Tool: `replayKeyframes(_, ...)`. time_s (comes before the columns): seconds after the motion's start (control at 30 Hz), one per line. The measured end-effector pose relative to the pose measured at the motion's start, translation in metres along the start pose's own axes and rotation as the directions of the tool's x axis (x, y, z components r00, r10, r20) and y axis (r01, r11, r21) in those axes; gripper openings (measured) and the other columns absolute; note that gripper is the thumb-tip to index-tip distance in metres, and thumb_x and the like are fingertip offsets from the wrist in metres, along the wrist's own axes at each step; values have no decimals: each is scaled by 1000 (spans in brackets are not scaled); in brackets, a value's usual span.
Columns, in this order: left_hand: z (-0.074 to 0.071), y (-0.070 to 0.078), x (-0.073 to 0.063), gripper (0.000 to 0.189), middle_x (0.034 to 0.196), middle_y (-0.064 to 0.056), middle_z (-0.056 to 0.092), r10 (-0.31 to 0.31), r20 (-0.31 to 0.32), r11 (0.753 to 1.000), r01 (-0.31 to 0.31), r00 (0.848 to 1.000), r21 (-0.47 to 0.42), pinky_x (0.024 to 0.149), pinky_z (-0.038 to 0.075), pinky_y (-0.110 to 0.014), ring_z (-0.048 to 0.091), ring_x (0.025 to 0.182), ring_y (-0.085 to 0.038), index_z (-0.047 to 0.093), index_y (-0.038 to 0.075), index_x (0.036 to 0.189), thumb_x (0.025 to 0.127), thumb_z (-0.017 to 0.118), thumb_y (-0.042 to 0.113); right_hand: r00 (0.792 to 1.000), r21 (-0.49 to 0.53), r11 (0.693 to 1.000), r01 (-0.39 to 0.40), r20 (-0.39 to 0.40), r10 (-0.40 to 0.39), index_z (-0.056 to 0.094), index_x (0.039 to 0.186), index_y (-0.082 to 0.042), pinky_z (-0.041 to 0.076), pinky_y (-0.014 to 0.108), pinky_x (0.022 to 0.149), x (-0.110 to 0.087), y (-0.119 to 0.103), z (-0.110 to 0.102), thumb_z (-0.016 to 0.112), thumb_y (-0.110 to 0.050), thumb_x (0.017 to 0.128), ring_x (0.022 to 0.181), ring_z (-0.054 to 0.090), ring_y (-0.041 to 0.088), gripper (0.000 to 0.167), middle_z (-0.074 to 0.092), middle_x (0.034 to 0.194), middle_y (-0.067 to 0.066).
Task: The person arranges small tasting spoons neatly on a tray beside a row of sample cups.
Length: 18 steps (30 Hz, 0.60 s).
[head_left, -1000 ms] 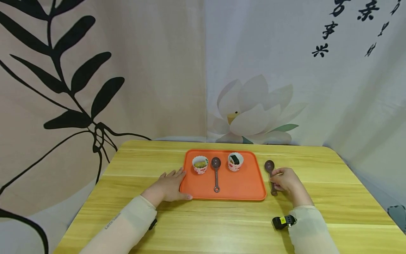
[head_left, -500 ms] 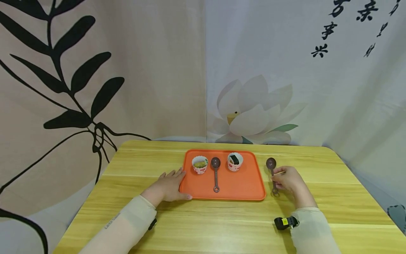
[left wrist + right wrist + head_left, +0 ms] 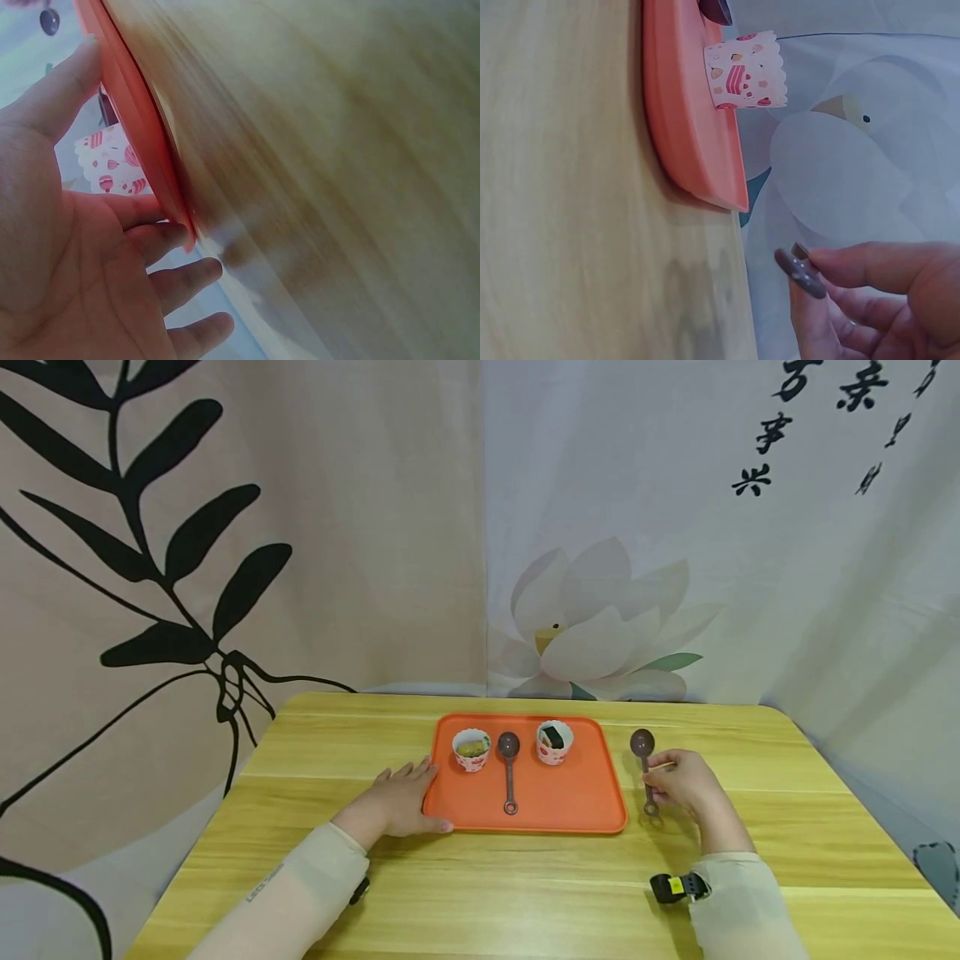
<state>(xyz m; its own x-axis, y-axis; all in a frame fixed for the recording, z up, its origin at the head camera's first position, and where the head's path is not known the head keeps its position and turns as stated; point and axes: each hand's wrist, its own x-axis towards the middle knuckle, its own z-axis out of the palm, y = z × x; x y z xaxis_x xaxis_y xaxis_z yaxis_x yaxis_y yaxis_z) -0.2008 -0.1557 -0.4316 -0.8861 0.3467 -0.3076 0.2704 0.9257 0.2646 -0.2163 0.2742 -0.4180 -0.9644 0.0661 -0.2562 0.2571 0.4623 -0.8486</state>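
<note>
My right hand point(image 3: 684, 785) pinches the handle of a dark brown spoon point(image 3: 642, 743), just right of the orange tray point(image 3: 570, 802). The spoon's bowl points away from me. In the right wrist view, the handle end of that spoon point(image 3: 801, 274) shows between thumb and finger, above the tabletop. My left hand point(image 3: 397, 802) lies at the tray's left edge with fingers spread; its thumb and some fingers touch the rim. On the tray, a second brown spoon point(image 3: 509, 768) lies between a paper cup with yellowish food point(image 3: 471, 752) and a paper cup with a black-and-white piece point(image 3: 553, 743).
The wooden table point(image 3: 510, 893) extends around the tray on all sides. Behind its far edge hangs a printed curtain point(image 3: 390, 568) with leaves, a flower and characters.
My right hand has shifted slightly right and away from me with the spoon, which now appears raised off the table. The left hand, tray and cups have kept their places.
</note>
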Motion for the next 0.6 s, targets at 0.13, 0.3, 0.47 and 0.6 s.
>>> replayKeyframes(0.13, 0, 0, 0, 104, 165, -14, 21, 0, -1, 1000, 0, 1000, 3, 117, 15, -63, 22, 148, -42, 28, 4, 158, 84, 67, 67, 1000, 4, 1000, 15, 1, -15, 51, 122, 16, 57, 27, 60, -3, -4, -1, 63, 3, 94, 66, 61, 14, 32, 68, 95, 23)
replayKeyframes(0.3, 0, 0, 0, 105, 165, -14, 21, 0, 1, 1000, 0, 1000, 6, 117, 15, -62, 22, 148, -42, 28, 4, 158, 84, 66, 68, 999, -9, 999, 33, 3, -33, 52, 122, 15, 58, 28, 61, -5, -9, -2, 63, 3, 95, 65, 62, 14, 32, 67, 92, 19)
replayKeyframes(0.47, 1, -1, 0, 105, 165, -14, 21, 7, -7, 1000, -7, 1000, -10, 117, 15, -63, 23, 148, -43, 28, 4, 158, 84, 68, 67, 999, -23, 999, 36, 6, -35, 51, 125, 14, 59, 29, 61, -8, -14, -1, 62, 1, 96, 66, 63, 14, 34, 66, 98, 22)
replayKeyframes(0.6, 3, -3, 1, 105, 165, -14, 20, 11, -11, 1000, -11, 1000, -20, 117, 15, -63, 23, 148, -43, 27, 4, 158, 84, 68, 66, 999, -31, 998, 50, 17, -49, 50, 127, 15, 59, 30, 62, -11, -20, 0, 62, 0, 97, 68, 65, 15, 36, 65, 106, 30)
